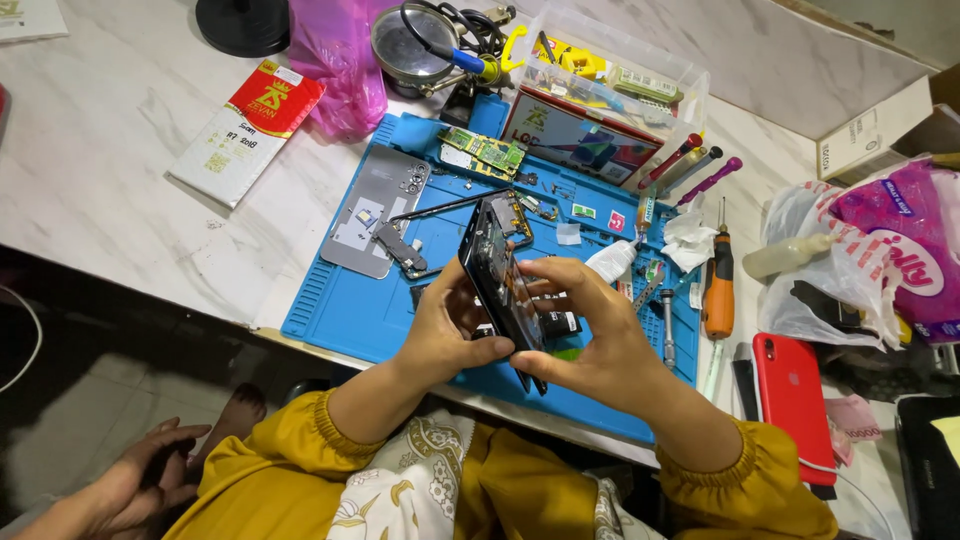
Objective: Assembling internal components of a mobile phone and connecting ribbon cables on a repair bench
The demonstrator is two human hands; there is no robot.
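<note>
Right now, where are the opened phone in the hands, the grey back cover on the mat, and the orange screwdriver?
opened phone point(497, 272): head view, on its dark inner frame.
grey back cover point(380, 205): head view, on its flat middle.
orange screwdriver point(718, 290): head view, on its handle.

- Bright, even light falls on the pale counter point(120, 170); colours are strong and well exposed.
- Shadows are soft and short; the hands cast a faint one on the blue mat point(350, 310) at about 6 o'clock.
- A mild sheen lies on the marble towards 12 o'clock, with small glints on the round lens point(405, 40) and the clear box point(640, 60).
- The floor point(90, 370) at 8 o'clock is dim and low in detail.
- Wide-angle bending curves the counter edge; things at 3 o'clock look stretched.
- Focus is sharp at centre, slightly softer at the corners.
</note>
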